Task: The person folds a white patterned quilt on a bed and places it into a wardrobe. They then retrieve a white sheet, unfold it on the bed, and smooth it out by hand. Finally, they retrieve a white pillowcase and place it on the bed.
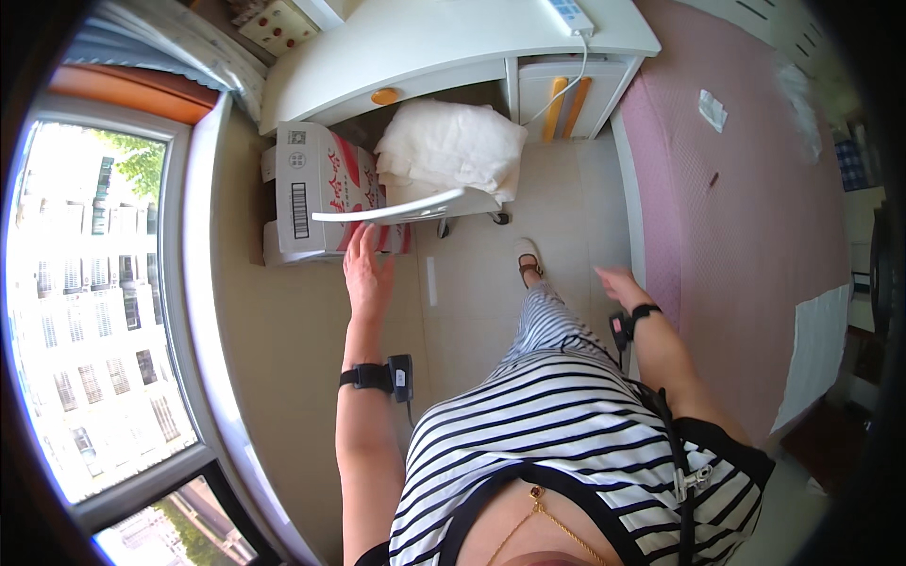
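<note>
My left hand (368, 272) reaches forward with fingers extended, just below the white curved backrest (396, 210) of a wheeled chair; whether the fingertips touch it I cannot tell. Nothing shows in that hand. A folded white cloth or quilt (453, 148) is piled on the chair's seat. My right hand (617, 284) hangs over the tiled floor beside the bed, seen edge-on, with fingers pointing left and no object visible in it. Each wrist wears a black strap with a small device.
A white desk (439, 42) with a power strip (570, 15) spans the front. Printed cardboard boxes (304, 191) stand left of the chair. A bed with a pink cover (743, 233) runs along the right, and a window (106, 283) is at the left.
</note>
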Motion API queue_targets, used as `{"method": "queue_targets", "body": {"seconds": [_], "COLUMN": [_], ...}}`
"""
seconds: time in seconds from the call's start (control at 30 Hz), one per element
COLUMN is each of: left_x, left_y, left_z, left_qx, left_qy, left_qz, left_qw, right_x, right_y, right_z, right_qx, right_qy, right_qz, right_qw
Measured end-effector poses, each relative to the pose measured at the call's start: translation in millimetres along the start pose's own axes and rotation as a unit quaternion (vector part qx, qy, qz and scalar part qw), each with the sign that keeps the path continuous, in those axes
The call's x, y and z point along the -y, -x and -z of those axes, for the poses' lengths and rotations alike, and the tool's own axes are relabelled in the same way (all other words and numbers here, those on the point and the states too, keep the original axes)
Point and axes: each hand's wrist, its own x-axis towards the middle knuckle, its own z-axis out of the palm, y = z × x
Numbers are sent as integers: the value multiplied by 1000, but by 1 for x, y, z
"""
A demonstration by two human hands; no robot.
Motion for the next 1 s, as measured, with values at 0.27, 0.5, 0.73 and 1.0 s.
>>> {"method": "queue_targets", "body": {"seconds": [0.27, 0.5, 0.73, 1.0], "left_x": [15, 28, 38, 55], "left_y": [-132, -153, -165, -152], "left_z": [-41, -37, -33, -27], "left_qx": [228, 289, 321, 301], "left_qy": [-199, -178, -186, -166], "left_qz": [35, 31, 4, -27], "left_qw": [952, 940, 929, 939], "right_x": [162, 184, 185, 236], "right_y": [-188, -293, -294, -215], "right_z": [-175, -230, -237, -232], "right_qx": [128, 46, 38, 148], "right_qy": [54, 36, -98, -285], "right_qz": [25, -116, -159, -40], "right_qw": [990, 991, 982, 946]}}
